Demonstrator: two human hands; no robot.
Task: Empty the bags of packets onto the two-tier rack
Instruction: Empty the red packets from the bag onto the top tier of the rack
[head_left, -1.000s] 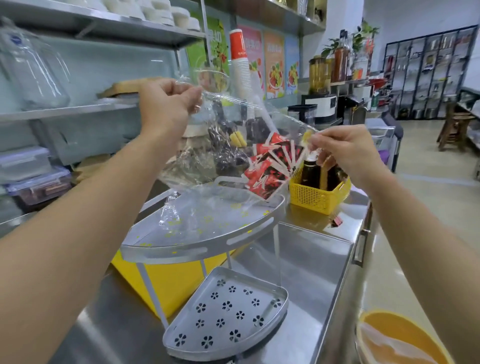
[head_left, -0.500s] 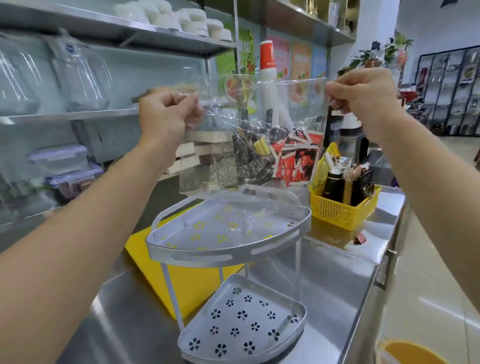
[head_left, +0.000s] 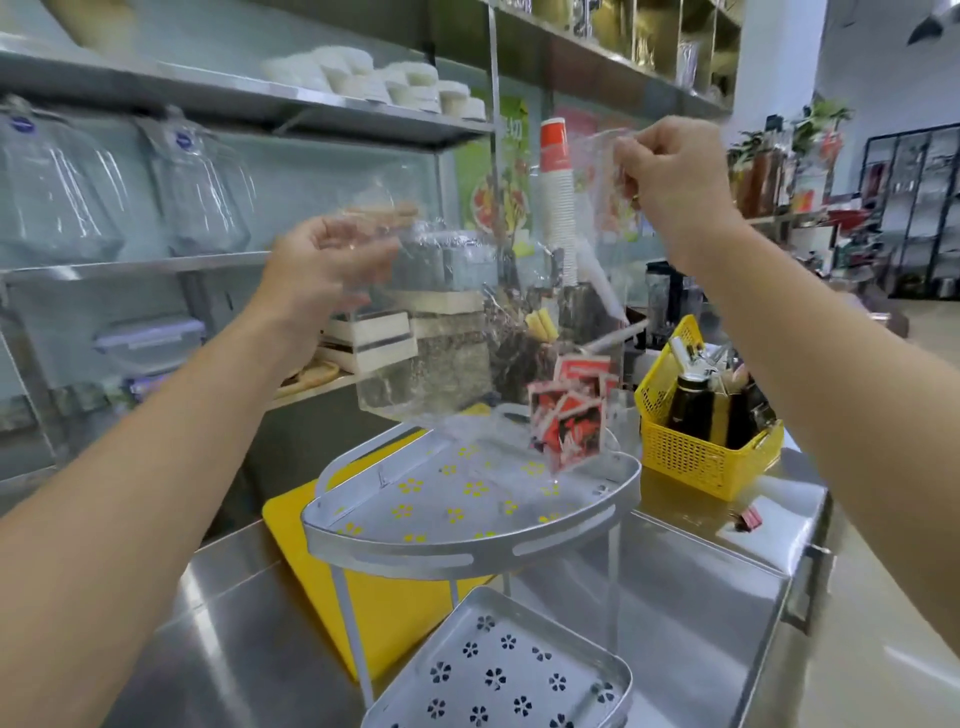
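Observation:
Both my hands hold a clear plastic bag (head_left: 447, 332) up over the two-tier metal rack (head_left: 467, 551). My left hand (head_left: 324, 265) grips the bag's left top edge. My right hand (head_left: 670, 166) pinches the right corner, raised higher, so the bag hangs tilted. Several red and black packets (head_left: 569, 415) are bunched in the bag's low right corner, just above the right side of the rack's upper tier (head_left: 597, 514). That tier shows only its flower-shaped holes. The lower tier (head_left: 498, 670) holds nothing.
The rack stands on a steel counter (head_left: 691, 597) over a yellow board (head_left: 384, 608). A yellow basket (head_left: 696, 457) of bottles sits to its right, with a small red clip (head_left: 748, 519) beside it. Wall shelves with glass jars (head_left: 192, 192), wooden boxes (head_left: 374, 338) and stacked paper cups (head_left: 558, 208) rise behind.
My right hand has risen from beside the yellow basket to well above my left hand. The bag now hangs tilted and the packets have slid down toward the upper tier.

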